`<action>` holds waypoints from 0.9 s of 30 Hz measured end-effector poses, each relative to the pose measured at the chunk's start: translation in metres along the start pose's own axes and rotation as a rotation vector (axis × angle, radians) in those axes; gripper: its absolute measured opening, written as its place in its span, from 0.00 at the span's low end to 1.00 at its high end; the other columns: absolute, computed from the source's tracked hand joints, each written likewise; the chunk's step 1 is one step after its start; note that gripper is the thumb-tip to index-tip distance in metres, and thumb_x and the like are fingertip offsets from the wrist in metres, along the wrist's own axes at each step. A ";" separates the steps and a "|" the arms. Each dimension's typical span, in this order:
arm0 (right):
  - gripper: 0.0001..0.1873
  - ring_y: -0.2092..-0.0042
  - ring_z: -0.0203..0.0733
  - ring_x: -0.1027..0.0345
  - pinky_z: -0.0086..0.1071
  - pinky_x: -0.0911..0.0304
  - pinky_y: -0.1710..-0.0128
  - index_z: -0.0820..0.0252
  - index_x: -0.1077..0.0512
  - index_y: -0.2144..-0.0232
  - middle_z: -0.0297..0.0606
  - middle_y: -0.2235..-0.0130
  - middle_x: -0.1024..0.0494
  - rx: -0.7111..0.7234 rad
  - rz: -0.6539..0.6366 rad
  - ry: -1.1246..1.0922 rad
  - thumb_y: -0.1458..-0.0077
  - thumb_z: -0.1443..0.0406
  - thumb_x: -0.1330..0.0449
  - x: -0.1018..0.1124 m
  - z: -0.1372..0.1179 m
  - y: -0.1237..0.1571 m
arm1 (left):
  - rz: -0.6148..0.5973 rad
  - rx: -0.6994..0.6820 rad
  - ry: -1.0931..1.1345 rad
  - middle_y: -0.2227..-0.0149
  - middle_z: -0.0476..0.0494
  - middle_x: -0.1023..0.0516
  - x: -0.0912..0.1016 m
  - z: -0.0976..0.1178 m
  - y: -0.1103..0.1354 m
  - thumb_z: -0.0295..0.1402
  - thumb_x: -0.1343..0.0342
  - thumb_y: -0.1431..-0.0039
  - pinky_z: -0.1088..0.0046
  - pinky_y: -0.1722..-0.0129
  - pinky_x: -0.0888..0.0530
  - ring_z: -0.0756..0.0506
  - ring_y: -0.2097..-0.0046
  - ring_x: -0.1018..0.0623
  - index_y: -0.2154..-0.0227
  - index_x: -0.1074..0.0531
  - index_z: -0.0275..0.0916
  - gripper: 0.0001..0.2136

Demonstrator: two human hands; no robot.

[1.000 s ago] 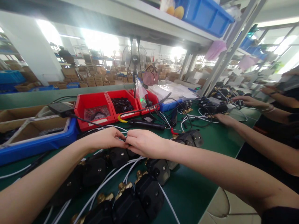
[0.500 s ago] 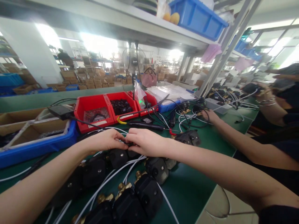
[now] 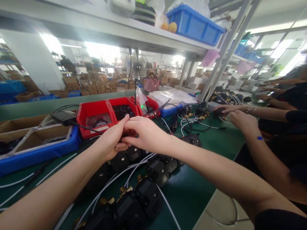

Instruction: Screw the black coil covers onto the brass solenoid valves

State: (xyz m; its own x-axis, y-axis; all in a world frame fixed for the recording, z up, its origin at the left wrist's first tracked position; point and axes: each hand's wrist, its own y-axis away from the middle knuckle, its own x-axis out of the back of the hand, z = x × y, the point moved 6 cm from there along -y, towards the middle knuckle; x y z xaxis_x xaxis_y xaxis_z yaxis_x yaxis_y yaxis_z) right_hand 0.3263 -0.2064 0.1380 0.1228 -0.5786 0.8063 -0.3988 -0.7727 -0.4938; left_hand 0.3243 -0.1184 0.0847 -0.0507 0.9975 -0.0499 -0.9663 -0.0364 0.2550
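Observation:
My left hand (image 3: 114, 140) and my right hand (image 3: 151, 134) meet above a row of black housings, in front of the red bins. The left hand is cupped with its fingers curled. My right fingers close against the left fingers and palm; whatever lies between them is hidden. Below are black housings (image 3: 157, 172) with brass fittings (image 3: 123, 191), standing in rows on the green table (image 3: 187, 182). White tubes (image 3: 110, 183) run between the rows.
Red bins (image 3: 94, 110) with small parts and a blue divided tray (image 3: 40, 156) stand behind and left. Cables and a black cylindrical tool (image 3: 174, 123) lie beyond my right wrist. A co-worker's hands (image 3: 244, 123) are at the right. A shelf (image 3: 96, 24) hangs overhead.
Both hands have risen slightly from the housings and pressed closer together, the left turning palm inward. The pen-like tool with the yellow end is out of sight. The co-worker's hands have moved.

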 end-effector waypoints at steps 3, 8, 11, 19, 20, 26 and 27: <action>0.05 0.66 0.35 0.36 0.28 0.41 0.65 0.66 0.26 0.74 0.36 0.68 0.25 -0.052 -0.090 -0.020 0.48 0.75 0.35 -0.002 0.002 0.000 | 0.001 0.029 0.035 0.87 0.57 0.44 -0.004 -0.003 0.000 0.57 0.46 0.42 0.83 0.88 0.57 0.59 0.88 0.51 0.79 0.39 0.40 0.25; 0.06 0.68 0.32 0.36 0.25 0.41 0.67 0.66 0.26 0.72 0.36 0.65 0.26 -0.055 -0.097 -0.118 0.52 0.78 0.38 -0.001 0.003 0.008 | -0.048 0.030 -0.054 0.84 0.54 0.37 -0.004 -0.009 -0.003 0.59 0.47 0.43 0.81 0.87 0.58 0.59 0.89 0.49 0.77 0.36 0.39 0.26; 0.09 0.68 0.31 0.35 0.24 0.39 0.66 0.66 0.27 0.73 0.34 0.67 0.25 -0.067 -0.063 -0.246 0.54 0.81 0.39 -0.003 0.008 0.013 | -0.099 0.035 -0.189 0.85 0.53 0.37 -0.002 -0.015 -0.004 0.62 0.51 0.44 0.78 0.84 0.59 0.58 0.88 0.50 0.76 0.35 0.39 0.27; 0.06 0.71 0.29 0.31 0.24 0.34 0.67 0.66 0.27 0.72 0.30 0.72 0.24 -0.326 0.107 -0.509 0.52 0.78 0.38 -0.001 0.057 0.027 | 0.014 -0.130 -1.005 0.80 0.51 0.32 0.052 -0.011 -0.013 0.62 0.42 0.59 0.72 0.75 0.44 0.48 0.76 0.35 0.71 0.22 0.38 0.29; 0.06 0.71 0.29 0.31 0.23 0.34 0.68 0.66 0.26 0.72 0.31 0.72 0.24 -0.345 0.097 -0.481 0.53 0.77 0.38 -0.002 0.062 0.029 | -0.005 -0.099 -1.103 0.80 0.50 0.32 0.057 -0.013 -0.013 0.62 0.41 0.61 0.71 0.75 0.44 0.47 0.75 0.34 0.70 0.22 0.39 0.29; 0.09 0.71 0.31 0.29 0.23 0.35 0.70 0.67 0.22 0.69 0.34 0.70 0.24 -0.367 -0.001 -0.407 0.52 0.79 0.39 -0.019 0.075 0.038 | -0.132 -0.059 -1.380 0.74 0.45 0.25 0.057 -0.024 -0.007 0.57 0.39 0.60 0.69 0.70 0.37 0.40 0.69 0.26 0.63 0.19 0.38 0.29; 0.09 0.70 0.30 0.30 0.23 0.35 0.69 0.67 0.21 0.69 0.35 0.68 0.24 -0.351 -0.017 -0.396 0.52 0.79 0.39 -0.022 0.074 0.038 | -0.145 -0.054 -1.386 0.72 0.44 0.23 0.057 -0.026 -0.006 0.57 0.40 0.58 0.68 0.69 0.37 0.40 0.68 0.25 0.62 0.19 0.38 0.28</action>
State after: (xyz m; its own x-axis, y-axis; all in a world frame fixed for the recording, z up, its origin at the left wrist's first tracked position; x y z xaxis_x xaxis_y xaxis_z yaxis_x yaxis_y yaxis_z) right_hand 0.3754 -0.2422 0.0770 0.4386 -0.6734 0.5952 -0.6656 -0.6884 -0.2883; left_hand 0.3210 -0.0633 0.0556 0.3069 0.2389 0.9213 -0.9515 0.1008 0.2908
